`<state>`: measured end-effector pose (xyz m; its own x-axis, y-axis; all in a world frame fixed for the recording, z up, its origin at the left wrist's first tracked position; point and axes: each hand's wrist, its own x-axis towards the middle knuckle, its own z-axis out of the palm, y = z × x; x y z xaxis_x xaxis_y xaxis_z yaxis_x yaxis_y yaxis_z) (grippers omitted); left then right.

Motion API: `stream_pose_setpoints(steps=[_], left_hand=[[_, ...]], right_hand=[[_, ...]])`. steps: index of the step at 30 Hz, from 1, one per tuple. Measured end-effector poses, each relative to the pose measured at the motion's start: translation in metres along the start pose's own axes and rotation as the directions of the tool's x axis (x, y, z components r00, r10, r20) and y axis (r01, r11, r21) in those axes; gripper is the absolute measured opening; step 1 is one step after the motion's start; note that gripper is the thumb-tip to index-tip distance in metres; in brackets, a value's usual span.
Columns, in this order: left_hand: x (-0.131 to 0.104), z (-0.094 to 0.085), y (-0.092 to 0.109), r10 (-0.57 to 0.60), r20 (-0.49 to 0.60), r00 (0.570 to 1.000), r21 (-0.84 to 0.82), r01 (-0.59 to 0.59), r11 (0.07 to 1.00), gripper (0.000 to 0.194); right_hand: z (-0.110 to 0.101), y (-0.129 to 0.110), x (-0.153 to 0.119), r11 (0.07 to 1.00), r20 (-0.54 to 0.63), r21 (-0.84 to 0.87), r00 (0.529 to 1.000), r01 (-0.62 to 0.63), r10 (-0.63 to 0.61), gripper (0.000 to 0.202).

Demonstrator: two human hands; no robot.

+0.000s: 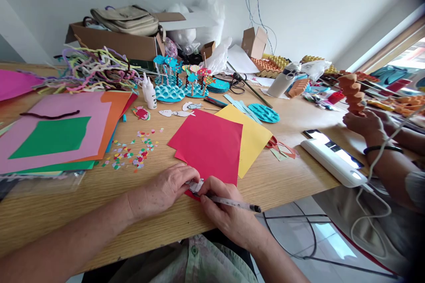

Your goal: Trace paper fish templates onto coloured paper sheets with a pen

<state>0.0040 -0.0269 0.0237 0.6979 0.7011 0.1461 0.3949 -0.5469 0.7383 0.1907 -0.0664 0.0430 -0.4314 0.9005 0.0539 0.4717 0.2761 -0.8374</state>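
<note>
My right hand is closed around a pen with a clear barrel and dark end, its tip by a small white paper cutout. My left hand presses that cutout down with bent fingers, at the near corner of a sheet of red paper. Fingers partly cover the cutout, so its outline is hard to make out. Under the red sheet's right side lies yellow paper. Beyond it are drawn white fish cutouts and a red paper fish.
Scissors lie beside the yellow paper. Paper confetti, stacked coloured sheets and pipe cleaners are left. Glue bottles stand near blue fish models. Another person's hands hold an orange egg-carton piece at right, behind a white power strip.
</note>
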Motion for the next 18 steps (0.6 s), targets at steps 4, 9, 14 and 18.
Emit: stream_pose_setpoints(steps=[4, 9, 14, 18], left_hand=[[0.001, 0.0, 0.002, -0.013, -0.004, 1.0, 0.003, 0.013, 1.0, 0.016], [0.002, -0.001, 0.001, -0.013, 0.029, 0.999, -0.002, 0.013, 1.0, 0.019], [0.002, -0.005, 0.002, -0.018, 0.045, 0.999, -0.009, 0.019, 1.0, 0.021], [0.002, -0.007, 0.004, -0.02, 0.045, 0.999, -0.026, 0.021, 0.999, 0.019]], right_hand=[[0.002, -0.001, 0.0, 1.0, 0.002, -0.021, 1.0, 0.002, -0.002, 0.011], [0.002, -0.004, 0.002, 0.998, -0.009, -0.058, 1.0, 0.007, -0.008, 0.012], [0.003, -0.005, 0.007, 0.998, -0.008, -0.062, 1.0, 0.014, -0.014, 0.012], [0.005, -0.005, 0.01, 0.998, -0.001, -0.064, 1.0, 0.017, -0.017, 0.013]])
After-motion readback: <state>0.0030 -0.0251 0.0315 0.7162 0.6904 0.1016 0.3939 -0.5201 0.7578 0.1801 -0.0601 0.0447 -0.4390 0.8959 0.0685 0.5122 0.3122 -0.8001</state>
